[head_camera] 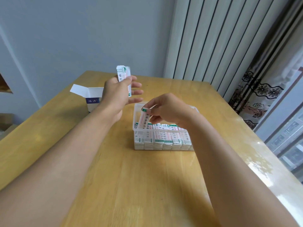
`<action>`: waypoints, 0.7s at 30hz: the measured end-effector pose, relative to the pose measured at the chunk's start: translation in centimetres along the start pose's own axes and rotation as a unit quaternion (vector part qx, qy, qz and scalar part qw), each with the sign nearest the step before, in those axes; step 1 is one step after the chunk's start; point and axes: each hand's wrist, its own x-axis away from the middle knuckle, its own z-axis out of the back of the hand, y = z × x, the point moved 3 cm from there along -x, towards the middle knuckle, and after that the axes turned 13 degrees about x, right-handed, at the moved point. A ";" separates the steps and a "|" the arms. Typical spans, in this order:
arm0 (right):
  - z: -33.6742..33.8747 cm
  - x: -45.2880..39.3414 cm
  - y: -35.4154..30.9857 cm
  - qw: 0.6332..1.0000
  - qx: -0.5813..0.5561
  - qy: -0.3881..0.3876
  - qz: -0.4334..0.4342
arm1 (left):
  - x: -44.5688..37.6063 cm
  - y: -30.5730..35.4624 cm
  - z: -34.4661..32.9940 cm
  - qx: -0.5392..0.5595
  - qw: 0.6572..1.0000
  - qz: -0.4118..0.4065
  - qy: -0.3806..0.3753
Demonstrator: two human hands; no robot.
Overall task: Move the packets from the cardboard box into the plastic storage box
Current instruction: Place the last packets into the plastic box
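Note:
A clear plastic storage box (164, 149) sits mid-table, its near side packed with several upright stacks of white and green packets (165, 136). My right hand (170, 110) pinches one packet (143, 119) by its top end, the packet tilted down into the box's left end. My left hand (117, 94) is raised left of the box and holds a small bundle of packets (125, 76) upright between thumb and fingers. The white and blue cardboard box (93, 99) stands open behind my left hand, partly hidden by it.
The wooden table (131, 177) reaches all around the boxes. A grey wall lies behind, a white ribbed radiator panel (221, 40) at the back right, and a patterned curtain (259, 95) with a window on the right.

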 end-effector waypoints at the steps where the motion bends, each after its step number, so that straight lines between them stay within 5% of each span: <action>1: -0.3 -0.1 0.1 1.000 0.000 -0.004 -0.002 | 0.0 0.0 -0.1 0.000 1.000 -0.001 -0.001; 12: -1.0 -0.2 0.1 0.986 0.163 0.027 -0.008 | 0.5 0.3 -0.4 0.004 1.000 0.013 -0.018; 21: -1.1 -0.3 0.1 0.977 0.213 -0.023 -0.013 | 0.7 0.1 -0.7 0.009 0.997 0.055 -0.049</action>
